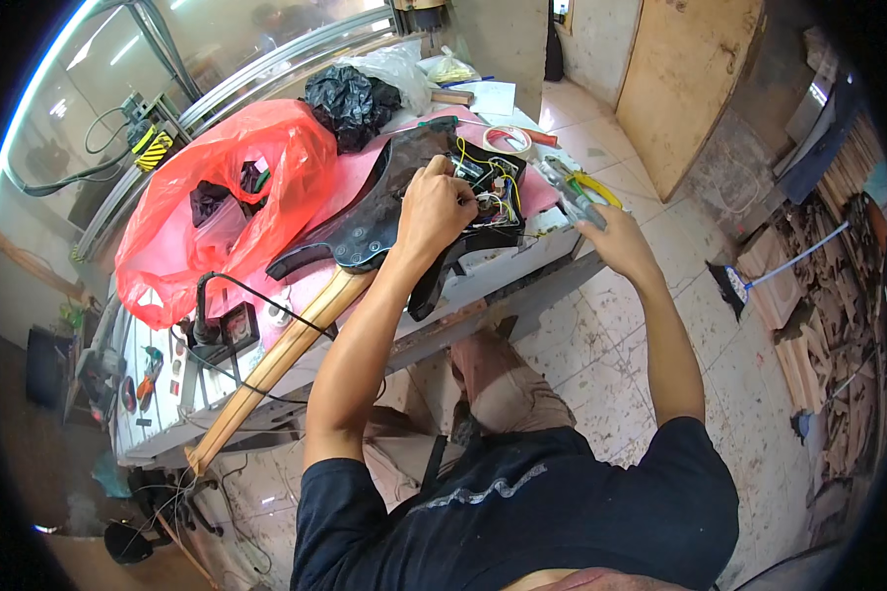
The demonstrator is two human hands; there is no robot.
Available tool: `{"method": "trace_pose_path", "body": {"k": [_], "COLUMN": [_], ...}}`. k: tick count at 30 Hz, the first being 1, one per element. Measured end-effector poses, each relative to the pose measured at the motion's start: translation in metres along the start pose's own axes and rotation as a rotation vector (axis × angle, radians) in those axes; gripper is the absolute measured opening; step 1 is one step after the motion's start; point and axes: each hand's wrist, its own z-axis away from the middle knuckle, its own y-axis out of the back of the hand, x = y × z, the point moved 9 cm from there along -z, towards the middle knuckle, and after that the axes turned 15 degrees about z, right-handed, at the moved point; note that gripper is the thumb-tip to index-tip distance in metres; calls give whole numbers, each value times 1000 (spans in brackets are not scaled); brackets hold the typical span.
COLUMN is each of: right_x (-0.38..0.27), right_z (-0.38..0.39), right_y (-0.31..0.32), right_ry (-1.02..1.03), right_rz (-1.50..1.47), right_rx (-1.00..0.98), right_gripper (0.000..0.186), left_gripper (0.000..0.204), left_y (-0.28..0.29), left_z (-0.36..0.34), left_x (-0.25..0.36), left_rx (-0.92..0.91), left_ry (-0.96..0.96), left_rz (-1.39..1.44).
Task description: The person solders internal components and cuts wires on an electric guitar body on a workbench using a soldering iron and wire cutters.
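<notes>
Pale striped wood forms one guitar neck (pixel 291 340), jutting past the near left edge of the white surface (pixel 175 419). Beside it on the left stands one small dark open box (pixel 238 335); its contents are too small to tell. Farther in, the neck meets one black guitar body (pixel 350 236), lying flat. At its right end, an open cavity holds a tangle of yellow and pale wires (pixel 506 182). One right hand (pixel 619 241) reaches the surface's right edge, fingers at a yellow-handled tool (pixel 598 187); I cannot tell whether they grip it. One left hand (pixel 434 207) lies over the body, fingers curled just beside the wires; their hidden tips leave any grasp uncertain. Left of the guitar, one red plastic bag (pixel 296 148) gapes around dark bundles (pixel 207 202). Farthest are one tape roll (pixel 525 144), one bunched black bag (pixel 353 103) and one white sheet (pixel 493 97).
</notes>
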Motion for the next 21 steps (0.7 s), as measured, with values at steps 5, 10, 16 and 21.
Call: {"method": "trace_pose_path", "body": {"k": [5,10,16,21], "right_x": [-11,-62,-71,-75], "right_z": [20,36,38,40], "right_y": [22,40,52,65], "right_ry": [198,330,307,295], "right_rz": [-88,96,321,413], "right_rx": [251,336,386,412], "right_gripper": [36,34,45,45], "left_gripper": [17,17,17,16], "left_y": [3,6,4,6], "left_z": [3,4,3,5], "left_x": [4,2,2,1], "left_rx": [51,74,73,83], "left_ry": [-35,-28,-3,4], "left_rz": [24,17,13,14]}}
